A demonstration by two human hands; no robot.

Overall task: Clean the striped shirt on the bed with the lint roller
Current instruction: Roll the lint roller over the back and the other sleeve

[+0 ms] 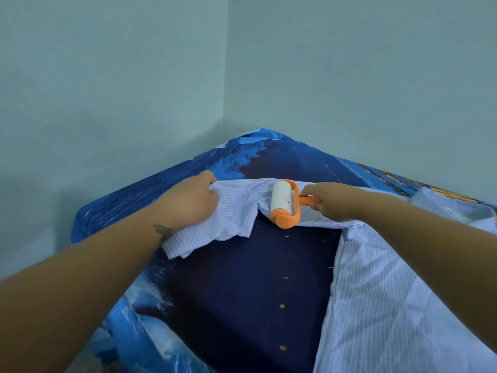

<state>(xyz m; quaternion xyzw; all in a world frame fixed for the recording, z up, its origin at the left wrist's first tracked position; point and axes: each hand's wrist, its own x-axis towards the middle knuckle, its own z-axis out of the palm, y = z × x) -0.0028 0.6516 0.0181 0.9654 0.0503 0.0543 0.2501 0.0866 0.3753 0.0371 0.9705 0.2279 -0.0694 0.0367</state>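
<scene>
A pale blue-and-white striped shirt (382,297) lies on the bed (242,305), its body at the right and one sleeve stretched across to the left. My left hand (192,199) grips the sleeve's far left end and holds it flat. My right hand (326,201) is closed around the orange handle of the lint roller (281,201). The roller's white sticky drum rests on the sleeve, between my two hands.
The bed wears a dark blue sheet with a printed sea scene and stands in a corner of pale green walls (134,90). The sheet's left edge (78,224) drops off beside my left forearm.
</scene>
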